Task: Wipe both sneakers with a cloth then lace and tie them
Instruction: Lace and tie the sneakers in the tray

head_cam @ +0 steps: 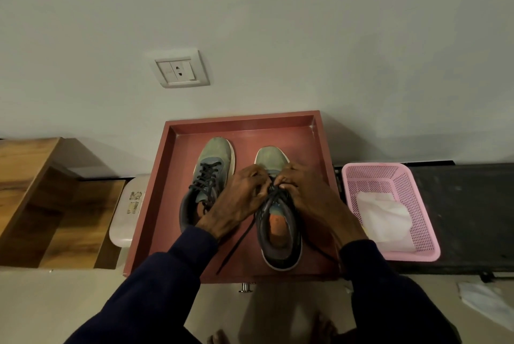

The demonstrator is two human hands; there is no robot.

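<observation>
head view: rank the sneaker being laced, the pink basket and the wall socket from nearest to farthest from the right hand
1. Sneaker being laced: directly under the right hand, which pinches its laces.
2. Pink basket: close by on the hand's right side.
3. Wall socket: up on the wall, off to the left, clearly farthest.

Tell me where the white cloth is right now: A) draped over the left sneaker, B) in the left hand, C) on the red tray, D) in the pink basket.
D: the white cloth lies inside the pink basket, while the left hand and right hand pinch the lace of the right sneaker.
</observation>
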